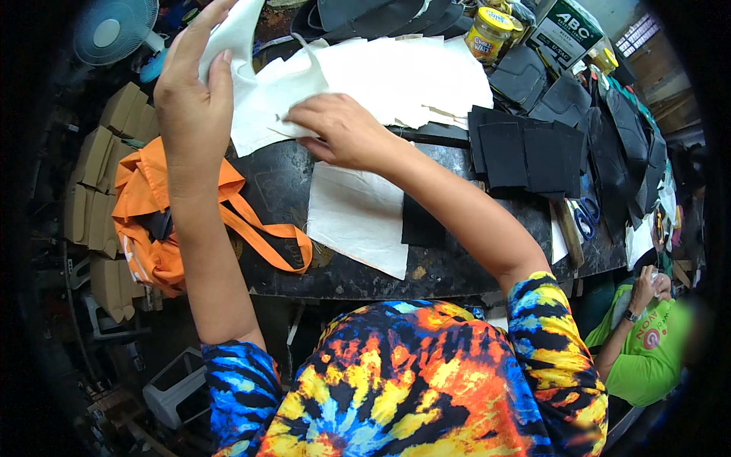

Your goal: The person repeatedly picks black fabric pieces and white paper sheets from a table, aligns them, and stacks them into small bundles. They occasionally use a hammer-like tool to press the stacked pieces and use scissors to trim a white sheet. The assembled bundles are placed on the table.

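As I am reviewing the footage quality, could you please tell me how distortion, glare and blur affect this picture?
In the head view, the workbench's near edge bows and the picture's corners fall to black; in the same view, the white fabric sheets look nearly washed out, and the co-worker's head at right is blurred.

White cloth (242, 57), thin & plain, is held up by L hand (194, 87), upper part raised & bent, lower part slanted down twd desk (280, 171). Its lower R area is met by R hand (339, 131) fingertips; whether it's pinched there can't be told. Just to R, a white cloth stack (403, 72) is spread in overlapping layers, edges uneven, w/ loose threads. Nearer front edge, a single white pc (358, 217) is laid flat, approx. 4-sided.
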### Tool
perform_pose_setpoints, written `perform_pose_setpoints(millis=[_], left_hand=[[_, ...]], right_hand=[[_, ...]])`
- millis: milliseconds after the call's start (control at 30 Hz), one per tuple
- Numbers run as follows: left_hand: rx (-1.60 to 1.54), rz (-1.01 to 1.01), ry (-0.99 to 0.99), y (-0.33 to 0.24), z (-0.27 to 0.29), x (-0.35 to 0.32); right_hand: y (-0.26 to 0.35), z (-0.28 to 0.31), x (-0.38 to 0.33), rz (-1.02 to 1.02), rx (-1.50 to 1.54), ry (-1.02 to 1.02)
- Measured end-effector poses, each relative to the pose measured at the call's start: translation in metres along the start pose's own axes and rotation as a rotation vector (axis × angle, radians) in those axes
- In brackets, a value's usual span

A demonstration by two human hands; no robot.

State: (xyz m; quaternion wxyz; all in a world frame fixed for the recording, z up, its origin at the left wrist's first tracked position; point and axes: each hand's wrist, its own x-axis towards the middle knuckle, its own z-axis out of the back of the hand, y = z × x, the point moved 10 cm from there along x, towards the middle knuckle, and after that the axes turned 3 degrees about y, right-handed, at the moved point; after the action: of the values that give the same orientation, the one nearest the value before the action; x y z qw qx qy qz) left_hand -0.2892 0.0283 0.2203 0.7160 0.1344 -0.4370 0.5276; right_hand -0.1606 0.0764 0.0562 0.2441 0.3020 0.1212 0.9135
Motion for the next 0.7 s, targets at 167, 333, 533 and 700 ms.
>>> perform_pose_setpoints(millis=[167, 333, 533, 700], left_hand=[[0.044, -0.204, -0.209, -0.022, 0.093, 0.026], [0.055, 0.249, -0.262, 0.001, 0.138, -0.001], [-0.936, -0.005, 0.32, -0.099, 0.024, -0.029], [-1.238, 0.372, 0.203, -0.084, -0.026, -0.072]], right_hand=[[-0.071, -0.011, 0.008, -0.222, -0.14, 0.055], [-0.064, 0.028, 0.003, -0.191, 0.144, -0.149], [-0.034, 0.058, -0.032, -0.39, 1.281, -0.134], [-0.005, 0.105, -0.084, -0.32, 1.582, 0.037]])
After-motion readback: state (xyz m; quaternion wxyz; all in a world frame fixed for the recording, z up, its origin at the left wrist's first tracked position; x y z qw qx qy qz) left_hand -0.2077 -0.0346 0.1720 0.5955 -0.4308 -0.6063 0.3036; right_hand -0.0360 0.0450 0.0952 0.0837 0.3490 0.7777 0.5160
